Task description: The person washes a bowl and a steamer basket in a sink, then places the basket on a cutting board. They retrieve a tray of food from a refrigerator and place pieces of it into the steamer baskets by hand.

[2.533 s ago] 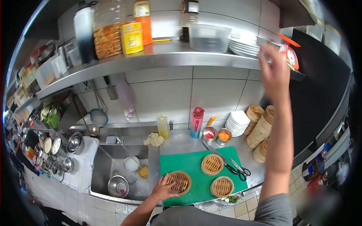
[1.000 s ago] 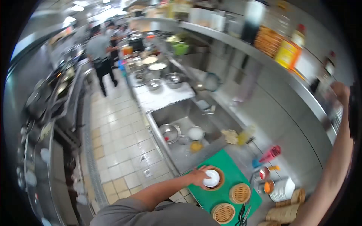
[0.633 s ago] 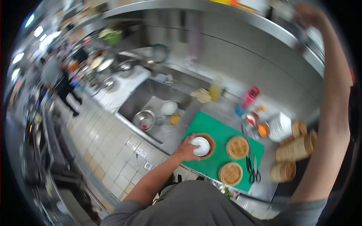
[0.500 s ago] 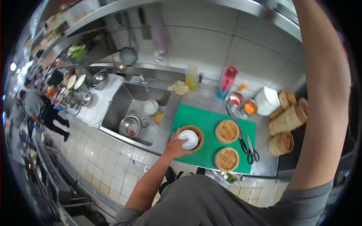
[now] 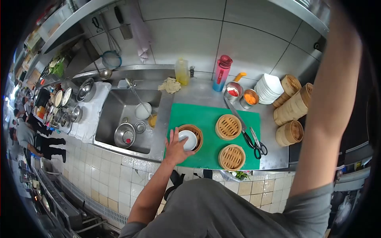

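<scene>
My left hand (image 5: 175, 147) is at a small white bowl (image 5: 188, 140), its thumb over the near side and its fingers along the left edge. The bowl sits in an open round bamboo steamer (image 5: 199, 137) on the left part of a green cutting board (image 5: 190, 112). Two lidded bamboo steamers, one farther back (image 5: 228, 127) and one nearer (image 5: 231, 157), stand to its right. My right arm (image 5: 331, 99) reaches up past the stacked steamers toward the metal shelf (image 5: 298, 15); the hand itself is beyond the frame's top edge.
A knife (image 5: 237, 118) and black-handled scissors (image 5: 258, 144) lie at the board's right. Behind are a pink-blue bottle (image 5: 222, 73), metal cups with red (image 5: 233, 91) and orange (image 5: 249, 98) contents, white dishes (image 5: 270, 90) and stacked steamers (image 5: 293, 105). A sink (image 5: 106, 123) holding bowls is left.
The view has shifted, so the counter appears farther left and higher. My left hand stays at the white bowl, and my right arm is still raised toward the shelf.
</scene>
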Motion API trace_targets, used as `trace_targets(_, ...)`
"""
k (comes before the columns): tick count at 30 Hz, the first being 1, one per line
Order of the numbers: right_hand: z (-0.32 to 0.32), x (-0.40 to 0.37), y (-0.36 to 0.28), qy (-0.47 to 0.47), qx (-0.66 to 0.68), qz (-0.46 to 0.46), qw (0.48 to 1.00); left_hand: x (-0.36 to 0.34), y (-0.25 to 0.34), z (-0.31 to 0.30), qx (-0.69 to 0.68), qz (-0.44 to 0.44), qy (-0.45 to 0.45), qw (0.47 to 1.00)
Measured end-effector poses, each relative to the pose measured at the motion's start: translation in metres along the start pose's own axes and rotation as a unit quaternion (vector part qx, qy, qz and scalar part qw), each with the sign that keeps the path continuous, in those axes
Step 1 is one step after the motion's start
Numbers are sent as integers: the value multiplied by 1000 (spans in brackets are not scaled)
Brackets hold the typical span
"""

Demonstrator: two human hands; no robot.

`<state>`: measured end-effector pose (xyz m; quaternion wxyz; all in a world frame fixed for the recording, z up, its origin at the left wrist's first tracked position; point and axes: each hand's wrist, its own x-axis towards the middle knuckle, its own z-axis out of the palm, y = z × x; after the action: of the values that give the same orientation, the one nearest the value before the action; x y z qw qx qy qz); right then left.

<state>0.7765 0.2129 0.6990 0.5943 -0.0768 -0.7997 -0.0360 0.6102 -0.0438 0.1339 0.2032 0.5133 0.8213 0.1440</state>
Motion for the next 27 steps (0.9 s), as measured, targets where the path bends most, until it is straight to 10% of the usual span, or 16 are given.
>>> trace_targets(2, 1, -187, 32, 31, 221, 401, 888, 5, 25, -14, 5, 37, 30, 999)
trace_targets(5, 21, -252, -37, -213, 64, 227, 948, 25, 67, -22, -633, 155, -78, 755)
trace_targets(6, 46, -315, -41, -266, 117, 324, 900, 32, 74, -20, -632, 153, -80, 756)
trace_targets(8, 83, -440, -22, -352, 236, 547, 722, 48, 79, -8, -860, 62, -289, 416)
trace_targets(11, 107, -571, 2, 56, 342, 768, 538, 65, 62, 47, -808, -11, -238, 539)
trace_targets(15, 88, -607, 23, -3, 280, 747, 603, 62, 62, 79, -783, -105, -183, 586)
trace_targets(17, 70, -593, 19, -99, -188, 429, 878, 53, 65, 81, -757, -118, -177, 617)
trace_targets(18, 65, -599, 14, -95, -190, 435, 875, 49, 72, 77, -753, -120, -182, 621)
trace_targets(20, 48, -621, -13, -177, 204, 640, 719, 39, 85, 77, -753, -86, -236, 608)
trace_targets(23, 30, -652, -47, -269, 260, 661, 651, 41, 83, 105, -713, -100, -230, 655)
trace_targets(25, 12, -643, -60, -133, 273, 777, 551, 40, 89, 101, -715, -133, -209, 654)
trace_targets(27, -8, -679, -49, -147, 251, 738, 609, 32, 87, 93, -724, -165, -134, 657)
